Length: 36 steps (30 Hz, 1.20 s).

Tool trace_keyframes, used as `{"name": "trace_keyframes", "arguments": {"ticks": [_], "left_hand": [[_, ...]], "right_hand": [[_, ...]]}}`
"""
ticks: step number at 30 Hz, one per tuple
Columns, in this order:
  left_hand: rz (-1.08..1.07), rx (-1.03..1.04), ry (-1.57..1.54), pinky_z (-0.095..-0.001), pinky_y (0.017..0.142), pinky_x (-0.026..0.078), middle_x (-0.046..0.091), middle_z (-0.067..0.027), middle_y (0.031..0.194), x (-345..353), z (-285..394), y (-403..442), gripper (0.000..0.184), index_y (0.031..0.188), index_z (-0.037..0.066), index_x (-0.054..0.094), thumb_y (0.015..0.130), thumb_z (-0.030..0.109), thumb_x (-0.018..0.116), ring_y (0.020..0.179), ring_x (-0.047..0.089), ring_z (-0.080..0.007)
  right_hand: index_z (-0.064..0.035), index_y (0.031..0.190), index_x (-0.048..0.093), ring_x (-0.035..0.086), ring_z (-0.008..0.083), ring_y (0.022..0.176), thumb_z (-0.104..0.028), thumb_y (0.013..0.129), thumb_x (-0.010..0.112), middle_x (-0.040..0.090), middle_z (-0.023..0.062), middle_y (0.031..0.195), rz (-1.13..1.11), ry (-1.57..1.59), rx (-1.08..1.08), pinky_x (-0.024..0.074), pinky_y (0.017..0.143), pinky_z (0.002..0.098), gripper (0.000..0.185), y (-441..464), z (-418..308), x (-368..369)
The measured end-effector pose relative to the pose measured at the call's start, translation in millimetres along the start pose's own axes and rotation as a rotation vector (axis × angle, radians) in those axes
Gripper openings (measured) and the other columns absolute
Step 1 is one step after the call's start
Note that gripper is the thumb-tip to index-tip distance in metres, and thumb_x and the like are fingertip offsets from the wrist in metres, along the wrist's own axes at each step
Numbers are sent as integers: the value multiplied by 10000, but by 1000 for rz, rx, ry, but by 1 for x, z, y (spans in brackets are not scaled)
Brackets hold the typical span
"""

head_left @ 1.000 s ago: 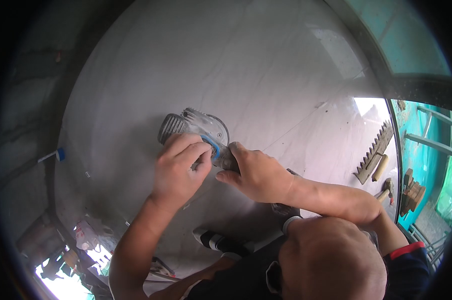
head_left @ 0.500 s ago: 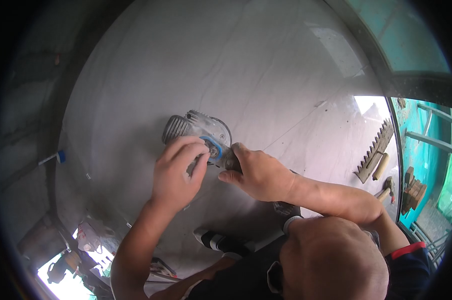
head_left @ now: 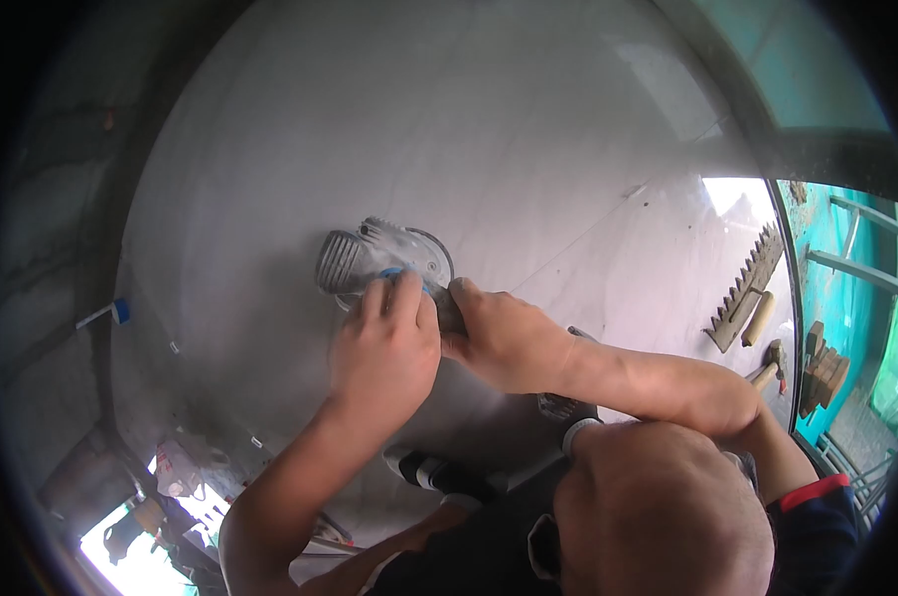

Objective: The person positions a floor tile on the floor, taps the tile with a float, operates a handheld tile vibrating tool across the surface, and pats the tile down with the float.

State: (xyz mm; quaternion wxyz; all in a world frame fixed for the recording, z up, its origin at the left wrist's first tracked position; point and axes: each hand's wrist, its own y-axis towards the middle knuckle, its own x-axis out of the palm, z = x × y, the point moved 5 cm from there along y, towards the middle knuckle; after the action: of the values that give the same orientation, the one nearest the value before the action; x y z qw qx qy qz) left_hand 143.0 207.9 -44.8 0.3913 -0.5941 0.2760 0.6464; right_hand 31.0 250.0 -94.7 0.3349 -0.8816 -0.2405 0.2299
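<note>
A dusty grey power tool [head_left: 409,248] with a ribbed round part at its left is held over the pale slab. My right hand [head_left: 504,338] is wrapped round its dark handle. My left hand [head_left: 389,333] lies over the near side of the tool, fingers bent and close together, partly covering a blue ring [head_left: 393,271]. Whatever those fingers pinch, if anything, is hidden beneath them.
On the slab [head_left: 528,129] at the right lie a notched trowel [head_left: 747,288] with a pale handle and a hammer [head_left: 770,370]. Wooden pieces [head_left: 823,372] and a metal ladder [head_left: 856,260] stand beyond its edge. A blue-ended item [head_left: 120,311] is at the left.
My left hand has moved right and closer to the handle, now covering most of the blue ring that showed before. My right hand keeps its grip, with the thumb tucked closer.
</note>
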Motion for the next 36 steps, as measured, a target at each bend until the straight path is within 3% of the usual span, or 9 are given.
{"name": "trace_keyframes", "arguments": {"ticks": [9, 15, 18, 24, 27, 30, 33, 36], "left_hand": [[273, -98, -183, -371, 691, 548, 635, -69, 1032, 3, -23, -1, 172, 847, 37, 581, 711, -38, 654, 872, 642, -270], [242, -123, -293, -379, 729, 539, 641, -78, 1037, 0, -26, -4, 204, 841, 51, 571, 693, -41, 676, 898, 647, -279], [227, -134, -448, -378, 766, 539, 645, -85, 1053, 0, -32, -6, 195, 873, 37, 594, 717, -36, 685, 924, 650, -290], [265, -137, -529, -373, 789, 531, 634, -84, 1067, -2, -37, -13, 242, 1023, 24, 657, 787, 4, 705, 957, 630, -297], [265, -99, -457, -372, 776, 528, 642, -83, 1037, -2, -32, -7, 197, 982, 20, 684, 791, 18, 730, 931, 635, -289], [187, -234, -655, -347, 770, 521, 664, -92, 1010, 6, -45, -5, 164, 934, 10, 708, 776, 4, 751, 906, 649, -265], [193, -351, -742, -371, 747, 519, 642, -80, 992, 9, -52, -5, 111, 904, 34, 709, 801, 41, 749, 864, 638, -275], [202, -355, -697, -373, 735, 516, 622, -80, 970, 7, -48, -4, 114, 910, 41, 704, 805, 45, 748, 867, 635, -276]], "right_hand": [[47, 1158, 479, 655, 419, 1028, -375, 964, 615, 684, 251, 1019, -1, 16, 38, 518, 880, 481, 485, 0, -4, -3], [45, 1159, 480, 657, 416, 1017, -380, 970, 604, 683, 252, 1017, -17, 19, 58, 515, 883, 476, 481, -1, -4, -5], [71, 1117, 487, 662, 470, 854, -392, 951, 632, 667, 289, 845, 46, 39, -3, 522, 767, 502, 513, 2, 3, 0], [63, 1116, 485, 665, 458, 876, -389, 948, 639, 667, 281, 859, 66, 46, -15, 518, 780, 494, 507, 1, 1, -4], [60, 1123, 486, 666, 453, 887, -386, 949, 638, 668, 279, 865, 71, 27, -6, 517, 787, 494, 503, 2, 1, -3], [59, 1131, 485, 668, 450, 882, -380, 948, 639, 669, 276, 866, 43, 1, 17, 518, 786, 494, 499, 1, 1, -1], [58, 1166, 477, 658, 434, 988, -386, 973, 596, 678, 267, 990, -56, -4, 52, 512, 874, 489, 499, -3, -6, -7], [51, 1166, 477, 659, 436, 976, -392, 973, 595, 680, 265, 971, -49, 2, 42, 511, 866, 492, 497, -3, -6, -7]]}}
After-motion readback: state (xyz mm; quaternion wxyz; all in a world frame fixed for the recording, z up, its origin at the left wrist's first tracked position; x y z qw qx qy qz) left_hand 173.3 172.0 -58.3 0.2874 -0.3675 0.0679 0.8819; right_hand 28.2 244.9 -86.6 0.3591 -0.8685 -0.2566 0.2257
